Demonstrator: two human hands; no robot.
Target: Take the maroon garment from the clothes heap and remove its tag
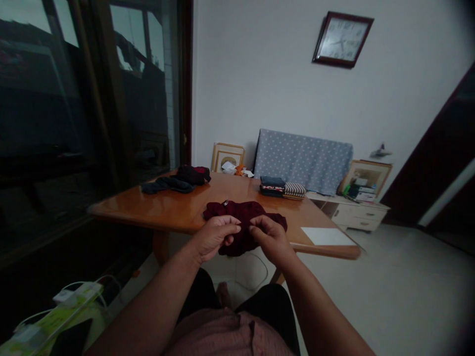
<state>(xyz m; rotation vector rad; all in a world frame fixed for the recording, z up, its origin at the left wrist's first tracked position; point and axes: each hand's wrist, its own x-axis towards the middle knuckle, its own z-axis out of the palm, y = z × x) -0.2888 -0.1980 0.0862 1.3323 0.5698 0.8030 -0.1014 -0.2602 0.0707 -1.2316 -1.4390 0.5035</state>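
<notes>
Your left hand (213,238) and right hand (269,241) are both pinching a dark red cloth (232,211), its long axis running side to side between them, and you are holding it over the near edge of the wooden table (148,210)

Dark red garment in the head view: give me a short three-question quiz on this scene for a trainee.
1. True or false: the striped folded cloth sits on top of the white sheet.
2. Which is nearer the white sheet: A, the left hand, or B, the right hand?
3. Fill in the blank: the dark red garment is gathered between the person's two ___.

Key: 1 false; 2 B; 3 hands.
</notes>
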